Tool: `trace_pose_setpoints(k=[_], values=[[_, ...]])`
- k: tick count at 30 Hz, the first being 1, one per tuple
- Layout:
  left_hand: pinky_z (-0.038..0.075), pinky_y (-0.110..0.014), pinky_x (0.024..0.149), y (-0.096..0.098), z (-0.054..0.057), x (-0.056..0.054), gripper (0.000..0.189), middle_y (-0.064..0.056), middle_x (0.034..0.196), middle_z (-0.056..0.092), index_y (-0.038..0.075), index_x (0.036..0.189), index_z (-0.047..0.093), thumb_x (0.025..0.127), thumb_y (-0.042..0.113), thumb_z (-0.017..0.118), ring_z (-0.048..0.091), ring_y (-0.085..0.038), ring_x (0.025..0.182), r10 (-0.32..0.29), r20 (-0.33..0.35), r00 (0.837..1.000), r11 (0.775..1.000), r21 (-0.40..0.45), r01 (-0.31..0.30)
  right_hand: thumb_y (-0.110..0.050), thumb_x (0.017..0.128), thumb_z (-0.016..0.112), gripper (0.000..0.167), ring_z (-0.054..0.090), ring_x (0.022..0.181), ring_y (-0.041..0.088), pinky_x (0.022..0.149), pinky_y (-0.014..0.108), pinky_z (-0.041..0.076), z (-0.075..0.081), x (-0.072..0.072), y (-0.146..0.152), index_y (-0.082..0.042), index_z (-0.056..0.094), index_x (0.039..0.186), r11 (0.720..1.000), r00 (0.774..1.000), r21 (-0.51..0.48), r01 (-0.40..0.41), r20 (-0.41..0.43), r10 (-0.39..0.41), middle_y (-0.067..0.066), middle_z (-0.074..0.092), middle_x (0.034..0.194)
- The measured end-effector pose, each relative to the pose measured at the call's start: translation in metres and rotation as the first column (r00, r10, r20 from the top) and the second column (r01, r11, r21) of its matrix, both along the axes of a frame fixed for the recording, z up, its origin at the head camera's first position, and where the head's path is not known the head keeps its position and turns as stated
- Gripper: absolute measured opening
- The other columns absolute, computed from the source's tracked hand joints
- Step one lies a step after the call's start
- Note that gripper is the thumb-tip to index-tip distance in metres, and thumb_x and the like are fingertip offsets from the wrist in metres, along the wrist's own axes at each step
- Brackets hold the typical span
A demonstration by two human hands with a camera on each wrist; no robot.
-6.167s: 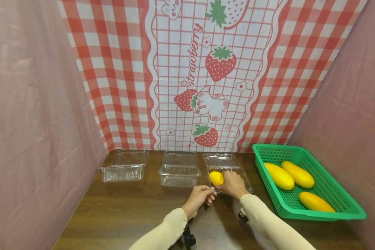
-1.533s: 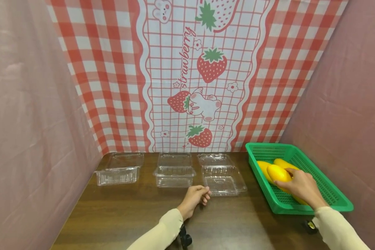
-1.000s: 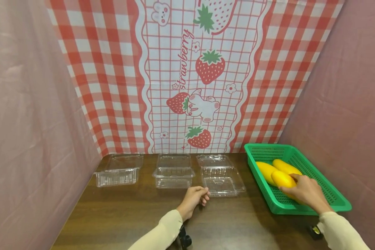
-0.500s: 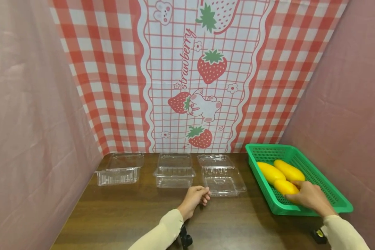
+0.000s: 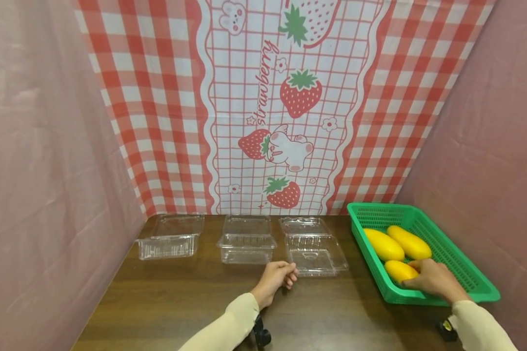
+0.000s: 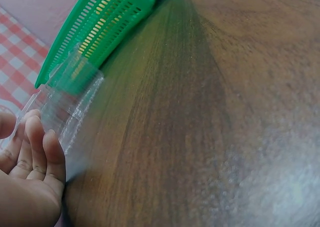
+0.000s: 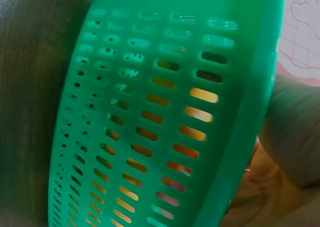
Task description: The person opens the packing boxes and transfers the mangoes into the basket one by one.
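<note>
Inside the green basket (image 5: 373, 280), at its near left, my right hand (image 5: 435, 280) grips a yellow mango (image 5: 399, 272) by its right end. Two more mangoes, a left one (image 5: 383, 244) and a right one (image 5: 409, 242), lie just behind it. My left hand (image 5: 274, 282) pinches the front left corner of an open clear plastic container (image 5: 309, 258); its thumb and fingers (image 6: 36, 132) meet at that corner in the left wrist view. In the right wrist view the basket wall (image 7: 150, 117) hides most of the right hand and the mango.
Two more clear plastic containers with raised lids stand to the left, a middle one (image 5: 247, 253) and a far left one (image 5: 168, 247). All rest on the brown wooden table (image 5: 180, 302). A checkered strawberry cloth (image 5: 285, 107) hangs behind, with pink cloth at both sides.
A mango seen in the right container earlier is no longer there. The right hand has lowered a mango into the basket's near left part. The left hand stays at the container corner.
</note>
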State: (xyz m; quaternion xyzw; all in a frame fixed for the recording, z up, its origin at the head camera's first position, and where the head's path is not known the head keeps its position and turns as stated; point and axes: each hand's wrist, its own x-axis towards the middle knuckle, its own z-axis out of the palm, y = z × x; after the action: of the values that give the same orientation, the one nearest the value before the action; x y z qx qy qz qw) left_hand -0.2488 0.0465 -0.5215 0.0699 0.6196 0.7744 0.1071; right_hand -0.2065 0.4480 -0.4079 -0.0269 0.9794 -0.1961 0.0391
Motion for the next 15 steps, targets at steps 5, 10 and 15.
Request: trace_pose_setpoints(k=[5,10,15], values=[[0.049,-0.021,0.054,0.000,0.001,0.000,0.028,-0.001,0.070,0.062,-0.011,0.095,0.070,0.102,0.016,0.063,0.053,-0.007,0.057,-0.001,-0.004,1.000,1.000,-0.007,0.001,-0.035,0.081,0.085,0.045,0.046,0.062,0.019,0.056,0.033,0.035,-0.003,-0.003,-0.001,-0.001,0.074,0.109,1.000,1.000,0.014,-0.019,0.000,0.019,0.002,0.052,0.069],[0.049,-0.020,0.055,0.000,-0.001,0.001,0.031,-0.001,0.070,0.063,-0.010,0.095,0.070,0.103,0.019,0.062,0.053,-0.008,0.057,0.011,0.005,1.000,1.000,-0.012,-0.011,-0.032,0.082,0.085,0.043,0.044,0.065,0.019,0.059,0.035,0.035,-0.007,-0.009,-0.002,0.000,0.074,0.108,0.999,0.999,0.018,-0.032,0.035,0.031,0.002,0.054,0.072],[0.049,-0.021,0.055,0.000,-0.003,0.002,0.034,-0.001,0.070,0.063,-0.009,0.093,0.070,0.105,0.021,0.061,0.053,-0.008,0.057,0.015,0.008,1.000,1.000,-0.011,-0.015,-0.030,0.080,0.086,0.048,0.054,0.076,0.022,0.064,0.039,0.045,-0.011,-0.014,0.000,0.004,0.073,0.110,0.997,0.998,0.051,-0.049,0.050,0.046,0.009,0.069,0.090]])
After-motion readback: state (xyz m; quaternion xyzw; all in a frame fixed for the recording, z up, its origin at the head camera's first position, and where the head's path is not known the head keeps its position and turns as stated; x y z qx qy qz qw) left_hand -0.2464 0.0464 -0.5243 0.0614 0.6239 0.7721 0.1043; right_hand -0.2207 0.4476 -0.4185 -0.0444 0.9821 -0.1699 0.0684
